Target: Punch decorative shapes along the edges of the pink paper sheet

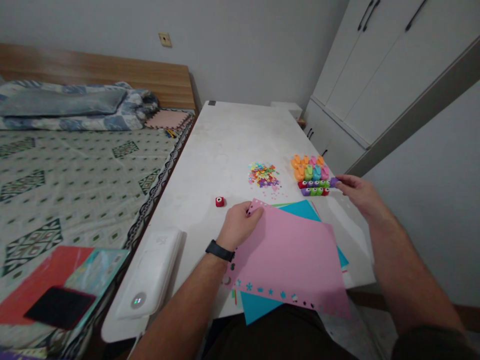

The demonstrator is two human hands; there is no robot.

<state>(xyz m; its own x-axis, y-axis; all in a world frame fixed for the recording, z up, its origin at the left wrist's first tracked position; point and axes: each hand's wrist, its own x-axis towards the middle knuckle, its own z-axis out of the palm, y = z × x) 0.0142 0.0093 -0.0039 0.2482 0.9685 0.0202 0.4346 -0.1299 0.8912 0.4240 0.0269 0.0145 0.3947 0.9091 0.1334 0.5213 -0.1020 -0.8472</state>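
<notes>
My left hand [242, 224] pinches the upper left corner of a pink paper sheet [288, 255], thumb on top. Small shapes such as stars and flowers are punched along its left and bottom edges. Under it, turned at an angle, lies blue paper [302, 210]. My right hand [354, 190] has its fingertips closed on a purple craft punch [333, 182] at the right end of several rows of small colored craft punches [309, 173]. A single red craft punch [219, 201] stands apart, left of the pink sheet.
A pile of colored paper cutouts [263, 175] lies on the white table [240, 130]. At the table's left front is a white device [150, 275] with a lit display. A bed [86, 185] runs along the left, holding a dark phone-like slab [60, 306]. White cabinets [360, 75] stand at right.
</notes>
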